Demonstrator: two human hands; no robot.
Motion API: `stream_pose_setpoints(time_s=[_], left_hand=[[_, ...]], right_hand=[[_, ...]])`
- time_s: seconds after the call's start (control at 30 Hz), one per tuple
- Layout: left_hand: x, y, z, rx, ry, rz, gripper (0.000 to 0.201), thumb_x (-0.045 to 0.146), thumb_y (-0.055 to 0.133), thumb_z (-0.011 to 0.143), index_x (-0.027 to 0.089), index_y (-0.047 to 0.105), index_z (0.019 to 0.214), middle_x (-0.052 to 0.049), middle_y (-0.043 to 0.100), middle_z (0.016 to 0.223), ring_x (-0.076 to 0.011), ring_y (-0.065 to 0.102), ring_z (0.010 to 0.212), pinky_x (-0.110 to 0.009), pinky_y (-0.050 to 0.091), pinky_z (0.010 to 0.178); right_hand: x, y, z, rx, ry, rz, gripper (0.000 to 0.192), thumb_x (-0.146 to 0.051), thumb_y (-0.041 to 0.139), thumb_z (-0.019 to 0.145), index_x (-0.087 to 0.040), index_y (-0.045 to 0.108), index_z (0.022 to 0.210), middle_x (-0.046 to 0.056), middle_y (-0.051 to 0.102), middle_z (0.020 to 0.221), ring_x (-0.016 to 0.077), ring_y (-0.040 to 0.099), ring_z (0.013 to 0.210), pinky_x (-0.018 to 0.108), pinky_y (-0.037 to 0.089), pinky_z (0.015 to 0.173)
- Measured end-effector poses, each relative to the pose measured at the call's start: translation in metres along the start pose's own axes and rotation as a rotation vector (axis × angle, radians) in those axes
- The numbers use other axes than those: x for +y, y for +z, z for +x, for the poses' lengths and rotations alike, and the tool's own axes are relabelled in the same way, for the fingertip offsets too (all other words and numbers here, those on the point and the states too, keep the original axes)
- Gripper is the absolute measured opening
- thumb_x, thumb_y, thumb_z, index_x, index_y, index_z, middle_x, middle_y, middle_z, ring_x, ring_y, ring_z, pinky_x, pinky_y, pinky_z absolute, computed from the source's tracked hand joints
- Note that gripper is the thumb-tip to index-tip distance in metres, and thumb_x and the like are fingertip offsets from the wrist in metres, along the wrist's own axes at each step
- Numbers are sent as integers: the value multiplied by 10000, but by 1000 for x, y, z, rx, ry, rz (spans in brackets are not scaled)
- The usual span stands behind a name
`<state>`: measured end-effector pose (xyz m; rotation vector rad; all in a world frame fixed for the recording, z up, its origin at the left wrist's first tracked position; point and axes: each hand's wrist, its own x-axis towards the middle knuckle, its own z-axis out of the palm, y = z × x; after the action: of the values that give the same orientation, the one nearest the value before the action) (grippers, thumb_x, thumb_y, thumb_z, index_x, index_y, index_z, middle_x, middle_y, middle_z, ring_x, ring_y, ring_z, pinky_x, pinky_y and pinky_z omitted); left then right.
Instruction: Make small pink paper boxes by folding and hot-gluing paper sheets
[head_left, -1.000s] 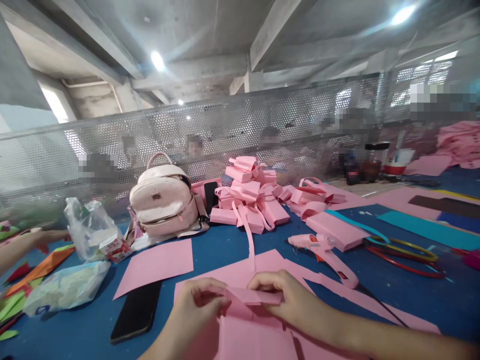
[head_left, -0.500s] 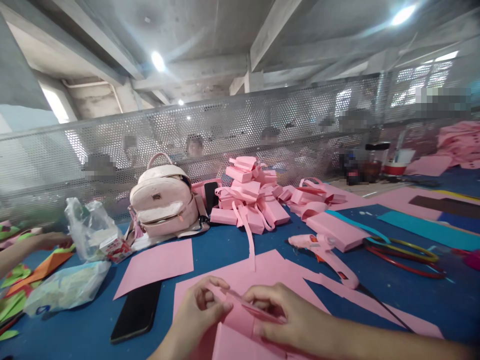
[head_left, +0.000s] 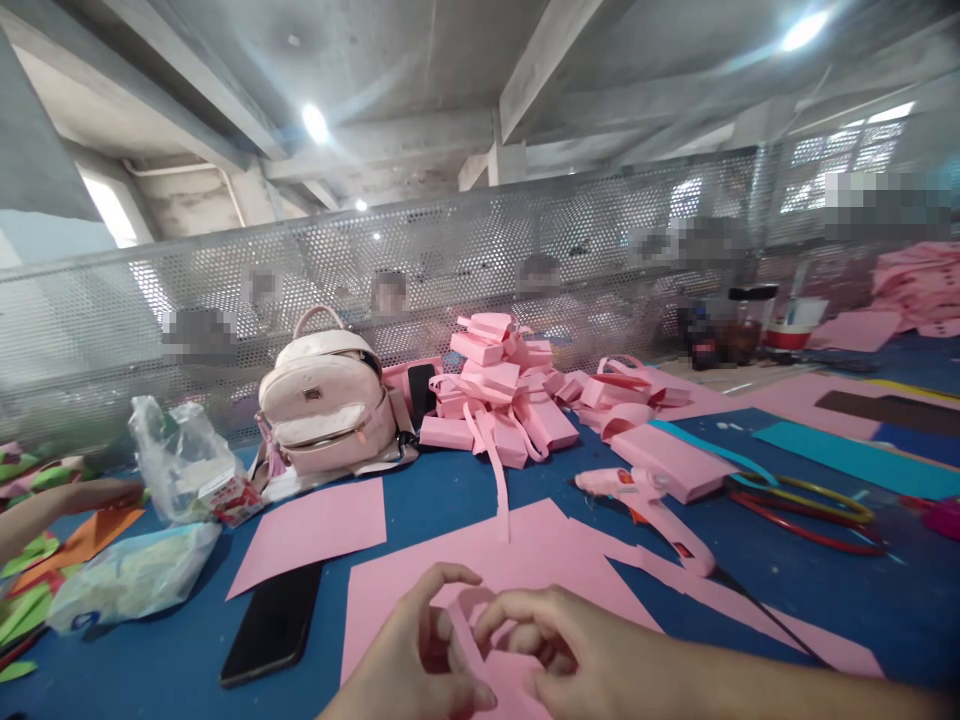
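Note:
Both of my hands work at the bottom edge of the view on a folded pink paper piece [head_left: 469, 640]. My left hand [head_left: 409, 665] pinches it from the left with thumb and forefinger. My right hand [head_left: 562, 650] grips it from the right, fingers curled over the fold. Under them lies a large pink paper sheet [head_left: 525, 555] on the blue table [head_left: 450, 490]. Most of the folded piece is hidden by my fingers.
A black phone [head_left: 274, 622] lies left of my hands. A pink glue gun [head_left: 649, 505] rests to the right. Behind are a pile of pink paper boxes [head_left: 499, 395], a pink backpack [head_left: 326, 400], plastic bags [head_left: 176, 460] and another person's hand [head_left: 90, 493] at far left.
My hands have dropped lower and closer to me, and the pink piece has gone from a flat strip held level to a curled fold between my fingers.

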<state>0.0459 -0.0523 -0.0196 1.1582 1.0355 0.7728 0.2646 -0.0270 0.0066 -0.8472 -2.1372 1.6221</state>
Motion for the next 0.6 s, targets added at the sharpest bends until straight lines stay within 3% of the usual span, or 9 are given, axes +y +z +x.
stream_pose_setpoints(time_s=[0.23, 0.3, 0.37, 0.47, 0.6], left_hand=[[6, 5, -3, -11, 12, -54, 794, 56, 819, 562, 168, 463, 1263, 112, 582, 571, -76, 536, 440, -182, 461, 463], [7, 6, -3, -15, 22, -60, 781, 71, 833, 565, 164, 468, 1250, 113, 574, 553, -78, 538, 441, -181, 453, 464], [8, 7, -3, -1, 28, -54, 760, 77, 828, 583, 167, 470, 1249, 120, 562, 537, -85, 541, 435, -188, 455, 466], [10, 9, -5, 12, 24, -40, 725, 89, 830, 599, 172, 488, 1233, 124, 553, 526, -86, 523, 426, -199, 450, 474], [5, 8, -3, -5, 40, -36, 708, 207, 912, 598, 146, 534, 1194, 108, 543, 511, -63, 447, 427, -184, 355, 474]], right_hand=[[-10, 2, 0, -48, 123, 188, 504, -179, 652, 670, -215, 570, 1166, -63, 465, 769, 99, 399, 642, 207, 283, 572], [-10, 3, 0, -42, 162, 157, 395, -216, 676, 671, -207, 577, 1054, -61, 448, 771, 99, 383, 641, 209, 262, 555], [-9, 4, 0, -23, 201, 62, 204, -244, 676, 692, -196, 529, 825, -63, 396, 729, 98, 352, 637, 217, 240, 541], [-6, 5, -2, -6, 230, -49, 302, -273, 669, 735, -201, 383, 671, -64, 336, 679, 99, 311, 625, 223, 225, 528], [-1, 6, -4, 6, 193, -8, 311, -326, 718, 746, -195, 444, 681, -59, 369, 673, 101, 335, 623, 208, 255, 527]])
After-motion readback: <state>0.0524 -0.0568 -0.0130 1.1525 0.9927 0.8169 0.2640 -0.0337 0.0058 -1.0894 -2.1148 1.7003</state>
